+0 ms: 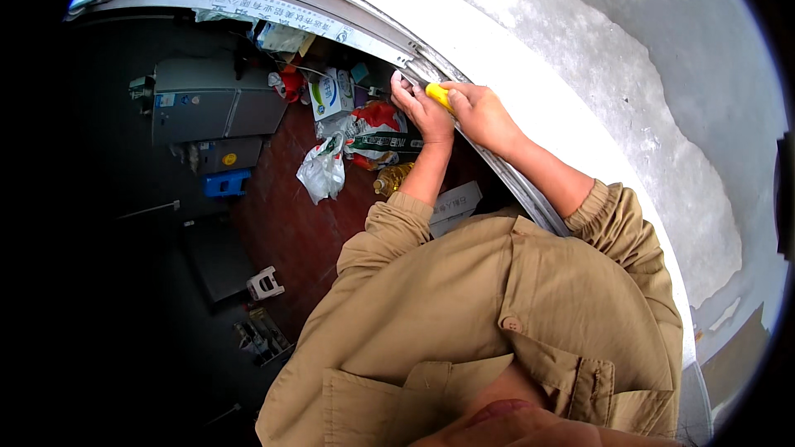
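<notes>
Dim indoor space with a dark red floor fills the left, and a bright white ledge sweeps down the right; a silver metal frame runs between them, bent into a curve by the fisheye lens. Nearest, at the bottom, is the wearer's tan buttoned jacket, its gathered cuffs pushed up both forearms. Beyond it, the two bare hands meet at the frame, upper centre. The right hand has its fingers clamped around a yellow handle, which lies against the frame between the hands. The left hand is just beside it, fingers curled toward the frame; whether they pinch anything, I cannot tell. Left of the forearms, a pale box sits near the jacket, then a bottle of yellow liquid, a crumpled white plastic bag and a red, white and green bag. Farther left stands a grey two-door appliance. Outside, past the ledge, lies rough grey concrete.
</notes>
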`<act>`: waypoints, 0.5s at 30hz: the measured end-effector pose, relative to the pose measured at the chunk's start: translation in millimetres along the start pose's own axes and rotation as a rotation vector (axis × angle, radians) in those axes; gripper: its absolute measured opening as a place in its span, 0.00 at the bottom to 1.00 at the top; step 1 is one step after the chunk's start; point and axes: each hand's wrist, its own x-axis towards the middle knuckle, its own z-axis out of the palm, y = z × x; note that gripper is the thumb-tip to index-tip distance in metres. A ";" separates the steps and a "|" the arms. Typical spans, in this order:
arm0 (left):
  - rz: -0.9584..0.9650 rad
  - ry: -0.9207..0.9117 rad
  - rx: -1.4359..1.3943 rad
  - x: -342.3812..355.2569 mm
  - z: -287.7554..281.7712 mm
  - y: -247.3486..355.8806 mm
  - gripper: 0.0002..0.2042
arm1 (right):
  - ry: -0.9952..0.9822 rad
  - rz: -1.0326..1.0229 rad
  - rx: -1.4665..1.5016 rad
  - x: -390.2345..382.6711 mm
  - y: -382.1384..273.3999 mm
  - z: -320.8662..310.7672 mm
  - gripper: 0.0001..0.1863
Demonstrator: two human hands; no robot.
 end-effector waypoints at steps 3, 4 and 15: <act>-0.005 0.000 -0.037 -1.7 -2.3 -5.9 0.23 | -0.183 0.368 0.194 17.0 -19.6 8.4 0.18; 0.002 0.012 -0.024 -2.5 -1.3 -6.6 0.23 | -0.275 0.540 0.236 21.0 -26.3 8.5 0.20; -0.050 0.006 -0.306 -10.2 0.2 -12.0 0.22 | -0.354 0.756 0.163 5.1 -35.9 -41.3 0.19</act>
